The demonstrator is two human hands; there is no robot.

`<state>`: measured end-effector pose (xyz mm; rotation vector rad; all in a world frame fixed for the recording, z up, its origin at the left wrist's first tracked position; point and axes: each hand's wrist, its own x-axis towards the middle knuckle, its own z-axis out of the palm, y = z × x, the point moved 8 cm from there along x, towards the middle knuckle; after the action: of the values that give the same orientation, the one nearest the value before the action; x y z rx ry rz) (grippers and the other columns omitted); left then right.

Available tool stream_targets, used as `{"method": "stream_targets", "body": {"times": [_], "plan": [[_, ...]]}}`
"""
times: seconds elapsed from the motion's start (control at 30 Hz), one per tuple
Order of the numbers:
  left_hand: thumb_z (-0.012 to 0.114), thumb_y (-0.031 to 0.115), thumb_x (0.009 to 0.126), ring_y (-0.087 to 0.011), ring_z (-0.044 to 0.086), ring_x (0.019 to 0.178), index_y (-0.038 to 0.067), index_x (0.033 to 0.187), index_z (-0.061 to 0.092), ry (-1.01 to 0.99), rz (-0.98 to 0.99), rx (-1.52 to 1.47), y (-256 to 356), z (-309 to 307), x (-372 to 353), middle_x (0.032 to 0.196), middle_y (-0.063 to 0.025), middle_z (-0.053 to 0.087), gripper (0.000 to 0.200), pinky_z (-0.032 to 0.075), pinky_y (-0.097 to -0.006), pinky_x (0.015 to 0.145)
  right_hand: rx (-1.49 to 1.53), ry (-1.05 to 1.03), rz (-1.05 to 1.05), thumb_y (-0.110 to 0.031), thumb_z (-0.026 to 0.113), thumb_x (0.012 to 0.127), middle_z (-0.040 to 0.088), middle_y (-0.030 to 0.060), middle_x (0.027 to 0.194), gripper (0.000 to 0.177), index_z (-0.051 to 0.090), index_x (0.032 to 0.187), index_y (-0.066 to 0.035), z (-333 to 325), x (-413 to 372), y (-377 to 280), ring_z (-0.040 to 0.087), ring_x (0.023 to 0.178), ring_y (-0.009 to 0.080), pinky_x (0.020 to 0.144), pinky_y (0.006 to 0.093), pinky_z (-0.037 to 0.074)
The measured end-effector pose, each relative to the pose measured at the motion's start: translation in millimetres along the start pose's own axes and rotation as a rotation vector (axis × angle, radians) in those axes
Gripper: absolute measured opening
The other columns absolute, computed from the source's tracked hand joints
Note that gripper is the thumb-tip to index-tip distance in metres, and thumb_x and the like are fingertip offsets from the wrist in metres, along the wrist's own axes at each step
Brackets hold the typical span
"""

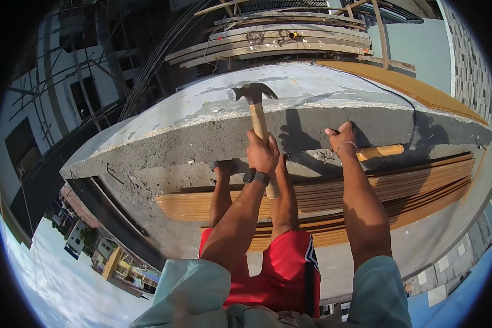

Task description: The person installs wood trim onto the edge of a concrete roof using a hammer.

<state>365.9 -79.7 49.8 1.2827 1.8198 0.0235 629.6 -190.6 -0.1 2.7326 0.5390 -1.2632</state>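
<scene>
My left hand (pixel 263 153), with a dark watch at its wrist, is closed round the wooden handle of a claw hammer (pixel 258 119). The hammer stands upright, its steel head raised in front of the concrete edge. My right hand (pixel 343 138), wearing a chain bracelet, is curled against the grey concrete face (pixel 382 123); what its fingers hold, if anything, is hidden. Just below that wrist lies a wooden tool handle (pixel 381 152), its other end partly covered by my forearm. Shadows of the hammer and hand fall on the concrete.
Long brown grooved panels (pixel 410 188) lie near my feet. A black cable (pixel 402 94) hangs over the concrete edge at the right. Beyond the white-topped slab (pixel 213 112) are stacked timber planks (pixel 273 45). Buildings and sky show far below at the left.
</scene>
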Motion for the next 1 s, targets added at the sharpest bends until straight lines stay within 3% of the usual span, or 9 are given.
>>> {"method": "stream_targets", "body": {"times": [0.13, 0.23, 0.4, 0.53, 0.67, 0.73, 0.8, 0.93, 1.0], "plan": [[0.059, 0.022, 0.087, -0.0474, 0.061, 0.075, 0.0, 0.1, 0.039, -0.13, 0.049, 0.08, 1, 6, 16, 0.076, -0.0281, 0.062, 0.032, 0.048, -0.0498, 0.061, 0.008, -0.037, 0.024, -0.033, 0.074, 0.077, 0.049, 0.0221, 0.11, 0.053, 0.044, 0.109, -0.002, 3, 9, 3, 0.053, 0.104, 0.0394, 0.09, 0.0461, 0.045], [0.06, 0.023, 0.086, -0.0473, 0.061, 0.076, 0.0, 0.101, 0.041, 0.089, 0.045, 0.022, 3, -15, 4, 0.077, -0.0285, 0.062, 0.033, 0.048, -0.0494, 0.062, -0.017, -0.03, 0.019, -0.033, 0.074, 0.077, 0.048, 0.0225, 0.112, 0.053, 0.045, 0.11, -0.002, 10, 5, 10, 0.052, 0.105, 0.0401, 0.09, 0.046, 0.045], [0.059, 0.023, 0.087, -0.0471, 0.061, 0.074, 0.001, 0.101, 0.04, -0.146, 0.013, 0.121, -9, 2, 28, 0.077, -0.0271, 0.062, 0.032, 0.048, -0.0486, 0.061, -0.008, 0.0, 0.045, -0.036, 0.076, 0.074, 0.052, 0.0217, 0.107, 0.055, 0.046, 0.106, -0.002, 12, 14, 11, 0.052, 0.102, 0.0395, 0.088, 0.0452, 0.044], [0.059, 0.022, 0.086, -0.0494, 0.06, 0.077, 0.0, 0.099, 0.038, 0.104, 0.022, 0.06, -9, -16, 9, 0.078, -0.0311, 0.061, 0.033, 0.047, -0.0536, 0.063, 0.015, 0.02, 0.006, -0.036, 0.076, 0.075, 0.051, 0.0221, 0.107, 0.056, 0.046, 0.108, -0.001, 8, 6, 7, 0.052, 0.102, 0.0396, 0.089, 0.045, 0.044], [0.059, 0.023, 0.087, -0.0473, 0.06, 0.074, 0.0, 0.101, 0.039, -0.138, 0.023, 0.091, -5, 7, 32, 0.078, -0.0282, 0.061, 0.033, 0.048, -0.0489, 0.061, -0.006, -0.05, 0.058, -0.033, 0.074, 0.077, 0.047, 0.0227, 0.112, 0.054, 0.045, 0.111, -0.003, 7, 8, 5, 0.053, 0.105, 0.0415, 0.09, 0.0467, 0.045], [0.06, 0.022, 0.086, -0.0473, 0.06, 0.072, -0.002, 0.096, 0.043, 0.113, 0.044, 0.024, 14, -16, 10, 0.076, -0.028, 0.061, 0.031, 0.048, -0.0483, 0.06, -0.015, -0.066, 0.098, -0.034, 0.074, 0.077, 0.047, 0.0227, 0.113, 0.054, 0.045, 0.111, -0.002, 7, 2, 8, 0.053, 0.105, 0.0404, 0.09, 0.0462, 0.046], [0.06, 0.022, 0.086, -0.0467, 0.061, 0.069, -0.003, 0.096, 0.042, 0.126, 0.107, 0.075, -3, -9, 15, 0.073, -0.0273, 0.061, 0.031, 0.048, -0.0481, 0.057, 0.023, -0.027, 0.025, -0.034, 0.075, 0.077, 0.047, 0.0241, 0.115, 0.055, 0.045, 0.112, -0.003, 9, 6, 6, 0.054, 0.105, 0.0401, 0.092, 0.0452, 0.046], [0.06, 0.021, 0.086, -0.0482, 0.06, 0.069, -0.001, 0.1, 0.039, -0.151, 0.048, 0.042, -4, 21, 33, 0.073, -0.0284, 0.06, 0.034, 0.047, -0.0504, 0.057, -0.001, -0.05, 0.045, -0.033, 0.075, 0.077, 0.047, 0.0232, 0.114, 0.055, 0.044, 0.112, -0.003, 8, 9, 4, 0.054, 0.105, 0.0404, 0.09, 0.0461, 0.045], [0.06, 0.023, 0.086, -0.0475, 0.06, 0.067, -0.002, 0.095, 0.043, 0.097, 0.104, 0.062, 13, 0, 5, 0.072, -0.0279, 0.06, 0.032, 0.047, -0.0494, 0.056, -0.003, -0.047, 0.044, -0.033, 0.074, 0.077, 0.046, 0.023, 0.114, 0.056, 0.044, 0.113, -0.003, 14, 3, 13, 0.054, 0.105, 0.0396, 0.091, 0.0458, 0.045]]}}
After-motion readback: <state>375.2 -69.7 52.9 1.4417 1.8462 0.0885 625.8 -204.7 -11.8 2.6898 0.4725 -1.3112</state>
